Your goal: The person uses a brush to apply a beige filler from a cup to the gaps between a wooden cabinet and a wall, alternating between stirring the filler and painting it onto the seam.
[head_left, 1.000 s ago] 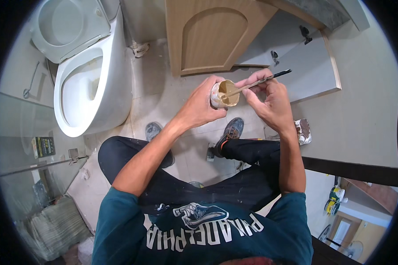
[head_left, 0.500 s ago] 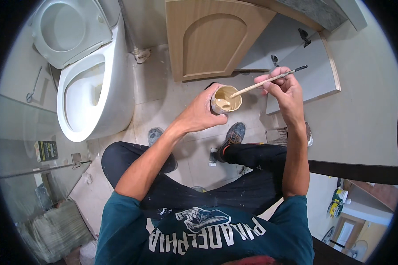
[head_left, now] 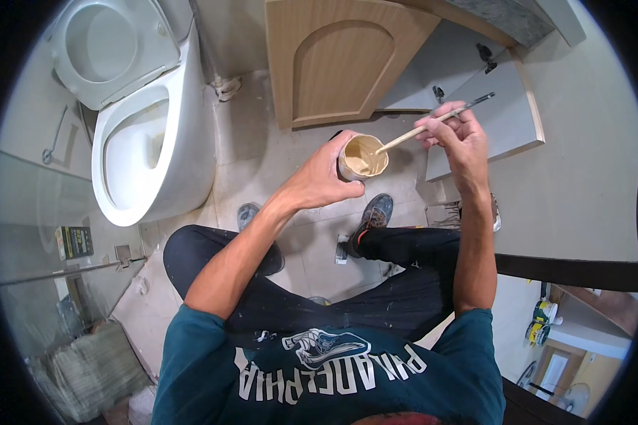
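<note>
Centre frame, the left hand [head_left: 324, 177] wraps its grip round the cup [head_left: 351, 149]; the right hand [head_left: 463, 145] pinches the stick [head_left: 407, 137], end inside; best keep the cup level.

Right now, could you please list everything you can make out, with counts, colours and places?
cup: 1, tan inside, centre
stick: 1, tan with dark end, tip at cup
toilet: 1, white, upper left
cabinet door: 1, brown, top centre
hinged panel: 1, grey, upper right
box: 1, dark and yellow, far left
shoes: 2, dark grey, centre
trousers: 1, dark, below shoes
shirt: 1, dark teal, bottom centre
left hand: 1, bare, around cup
right hand: 1, bare, holding stick
</note>
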### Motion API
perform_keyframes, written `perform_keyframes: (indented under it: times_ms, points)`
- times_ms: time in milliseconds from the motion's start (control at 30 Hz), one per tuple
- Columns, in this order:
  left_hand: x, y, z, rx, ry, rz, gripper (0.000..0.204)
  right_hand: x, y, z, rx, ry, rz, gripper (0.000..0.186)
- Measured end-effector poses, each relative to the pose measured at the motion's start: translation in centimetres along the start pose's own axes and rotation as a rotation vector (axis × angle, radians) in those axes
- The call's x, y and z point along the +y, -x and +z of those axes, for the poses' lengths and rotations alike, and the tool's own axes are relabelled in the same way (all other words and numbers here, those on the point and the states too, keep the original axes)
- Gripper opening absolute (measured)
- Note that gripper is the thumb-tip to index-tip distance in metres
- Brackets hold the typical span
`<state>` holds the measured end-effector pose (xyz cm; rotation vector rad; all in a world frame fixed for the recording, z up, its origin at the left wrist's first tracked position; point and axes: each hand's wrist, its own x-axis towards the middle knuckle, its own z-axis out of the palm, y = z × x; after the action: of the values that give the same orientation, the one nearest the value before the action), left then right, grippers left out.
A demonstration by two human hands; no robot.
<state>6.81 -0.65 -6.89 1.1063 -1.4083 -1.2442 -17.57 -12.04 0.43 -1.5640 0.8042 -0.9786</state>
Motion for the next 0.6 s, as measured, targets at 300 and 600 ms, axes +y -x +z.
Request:
perform_keyframes:
  times_ms: [300, 600]
  points:
    - [0.32, 0.13, 0.21, -0.011, 0.047, -0.009, 0.066, 0.35, -0.2, -0.25, 0.039, 0.043, -0.015, 0.023]
    - [0.88, 0.11, 0.35, -0.005, 0.021, -0.019, 0.064, 0.68, -0.27, -0.25, 0.12, -0.016, 0.035, 0.023]
